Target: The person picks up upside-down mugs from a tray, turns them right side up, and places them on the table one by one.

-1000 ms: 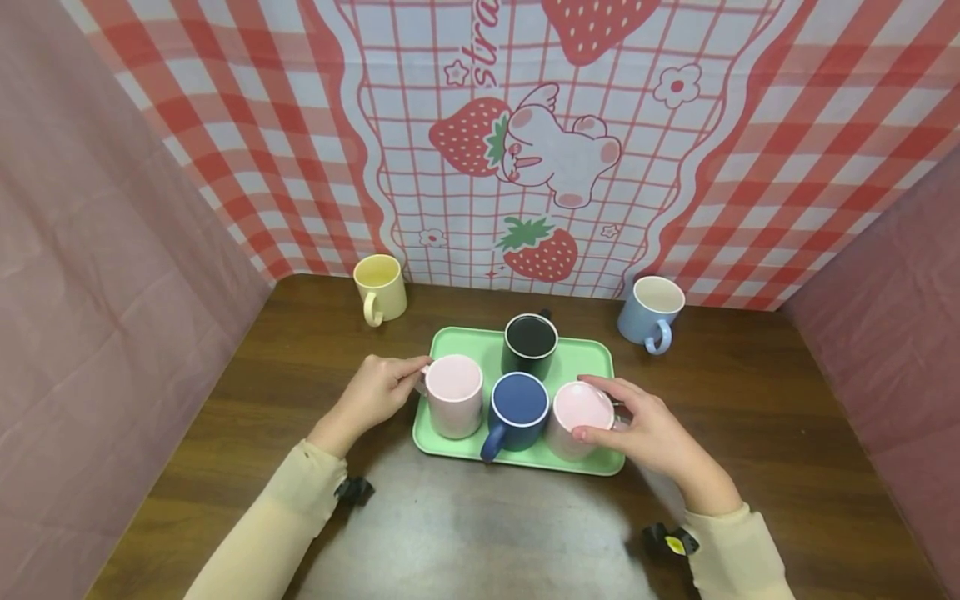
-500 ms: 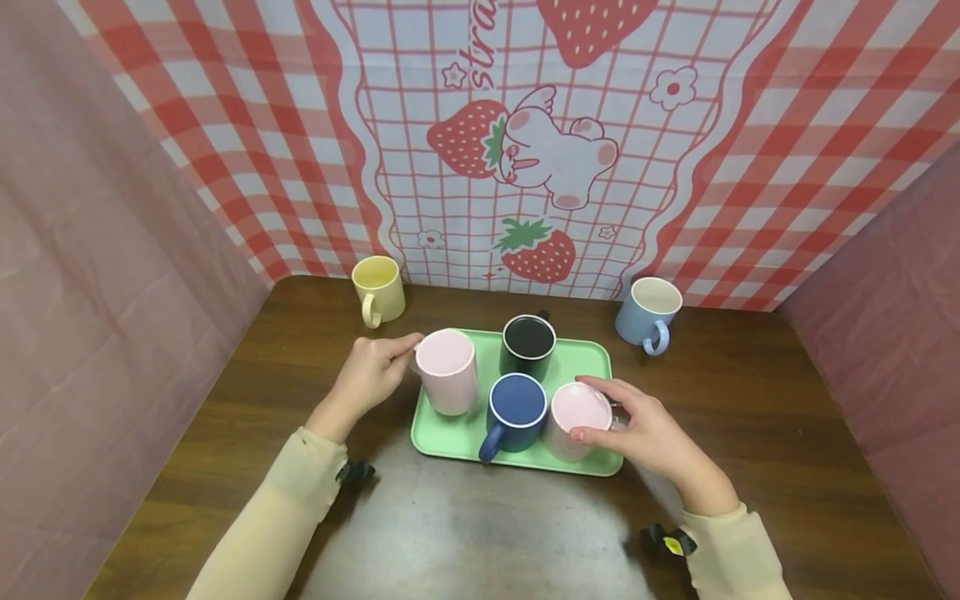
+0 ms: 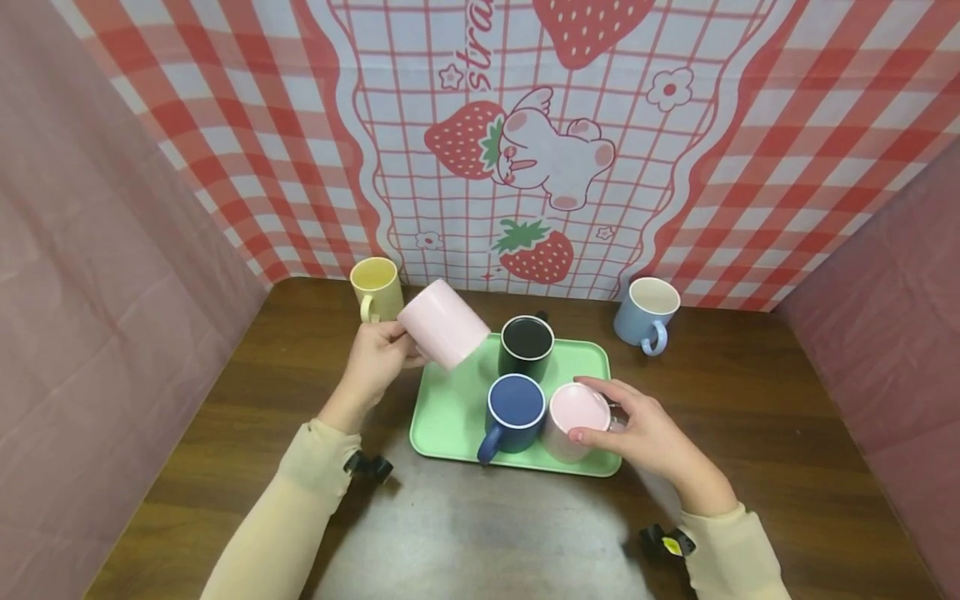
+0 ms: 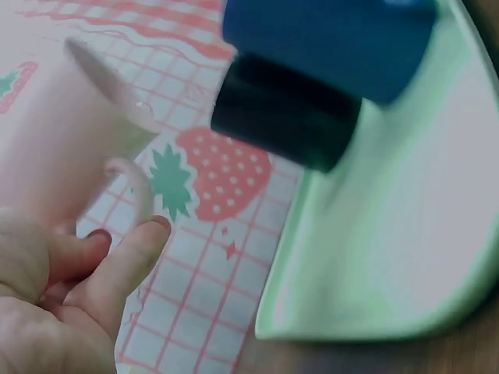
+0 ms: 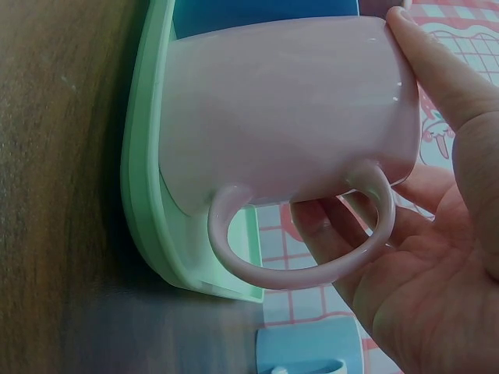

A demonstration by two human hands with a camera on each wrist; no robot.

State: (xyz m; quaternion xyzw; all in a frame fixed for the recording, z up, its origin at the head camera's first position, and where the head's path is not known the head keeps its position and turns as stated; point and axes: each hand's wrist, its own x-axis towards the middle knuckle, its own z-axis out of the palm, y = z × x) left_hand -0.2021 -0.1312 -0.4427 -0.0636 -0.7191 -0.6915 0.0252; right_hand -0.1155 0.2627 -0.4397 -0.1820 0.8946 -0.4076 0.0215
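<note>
My left hand [image 3: 377, 367] grips the handle of a pink mug [image 3: 444, 325], held in the air over the tray's back left corner. That mug tilts strongly; the left wrist view shows part of its mouth edge and the handle between thumb and fingers [image 4: 132, 257]. On the green tray [image 3: 442, 425], my right hand [image 3: 652, 437] holds a second pink mug [image 5: 288, 109], thumb on the near side of the rim and fingers on the far side. Its handle points right. Beside it stands a dark blue mug [image 3: 516, 408], with a black mug [image 3: 525, 354] behind.
A yellow mug [image 3: 378, 287] stands at the table's back left, close to the raised mug. Back right stands a light blue mug [image 3: 641, 317]. A patterned red-and-white cloth [image 3: 555, 242] rises behind the wooden table [image 3: 750, 400]. Pink curtains hang at both sides.
The left pink mug has been lifted off the tray's left part, moved up and back, and tipped over to a slant. My right hand and its mug stay put.
</note>
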